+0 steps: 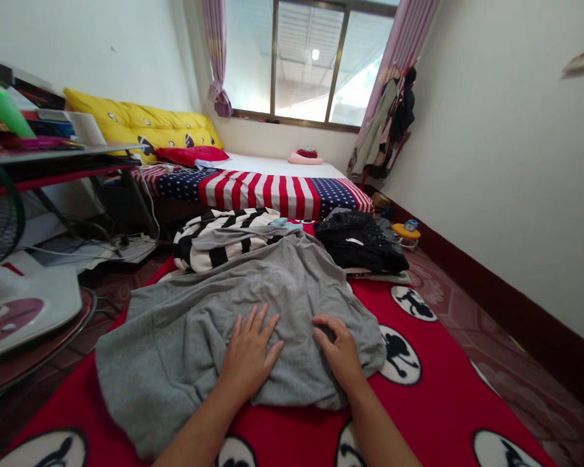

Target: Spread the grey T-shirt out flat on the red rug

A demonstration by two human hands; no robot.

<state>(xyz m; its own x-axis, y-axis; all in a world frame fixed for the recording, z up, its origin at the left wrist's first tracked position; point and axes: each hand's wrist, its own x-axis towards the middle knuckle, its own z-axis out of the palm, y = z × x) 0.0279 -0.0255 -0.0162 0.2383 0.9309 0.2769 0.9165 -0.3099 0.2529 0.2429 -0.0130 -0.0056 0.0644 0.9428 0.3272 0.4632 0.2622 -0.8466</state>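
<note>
Left hand (pixel 250 353) and right hand (pixel 338 350) rest on a grey knit garment (pixel 199 324), which lies rumpled and unfolded on a red rug (pixel 433 402). Left fingers spread flat, pressing down; right fingers slightly curled on the cloth, not gripping. Striped shirt (pixel 219 243) and black clothing (pixel 357 243) lie piled just beyond.

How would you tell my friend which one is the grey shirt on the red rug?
Find the big red rug on the floor in front of the bed. The grey shirt lies spread out on it, nearest the person. The person's left hand and right hand rest on it, and it is plain, not like the black-and-white striped clothes behind it.
</note>
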